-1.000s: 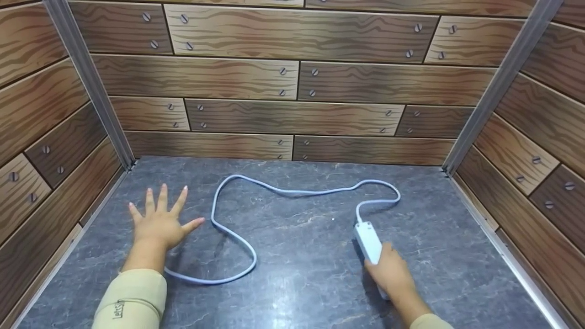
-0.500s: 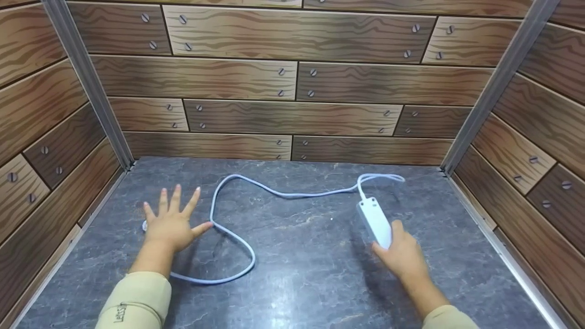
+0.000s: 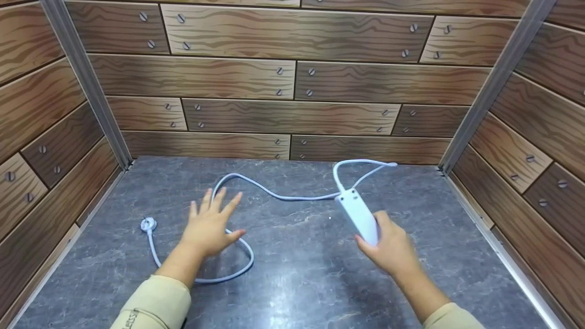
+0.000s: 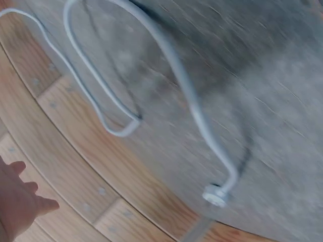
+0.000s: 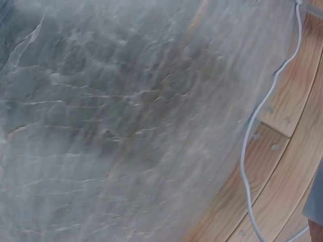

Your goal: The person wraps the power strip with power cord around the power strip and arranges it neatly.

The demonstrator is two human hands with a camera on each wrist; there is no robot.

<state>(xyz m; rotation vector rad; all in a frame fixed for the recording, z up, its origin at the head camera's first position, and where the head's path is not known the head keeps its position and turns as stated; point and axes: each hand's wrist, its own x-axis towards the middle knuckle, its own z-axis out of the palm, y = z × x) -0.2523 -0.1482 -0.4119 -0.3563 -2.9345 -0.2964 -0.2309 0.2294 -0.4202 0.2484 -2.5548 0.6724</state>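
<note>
My right hand (image 3: 390, 244) grips the lower end of a white power strip (image 3: 358, 214), raised over the tabletop and pointing up and to the left. From its far end runs a pale cord (image 3: 301, 198), looping near the back wall and winding leftward across the table. At the other end lies a round plug (image 3: 148, 224), left of my left hand (image 3: 208, 233). That hand is spread palm down over a bend of the cord and holds nothing. The left wrist view shows the plug (image 4: 216, 195) with the cord curving away; in the right wrist view only the strip's edge (image 5: 314, 199) appears.
A dark marbled tabletop (image 3: 292, 256) is enclosed by wood-patterned panels at the back (image 3: 237, 114), left (image 3: 55, 183) and right (image 3: 539, 137). Grey metal posts (image 3: 484, 100) stand at the back corners, and a metal strip (image 3: 516, 274) edges the right side.
My left hand has moved right, uncovering the plug. My right hand has lifted the power strip and moved it away from me and slightly left, drawing the cord near it into a tighter loop.
</note>
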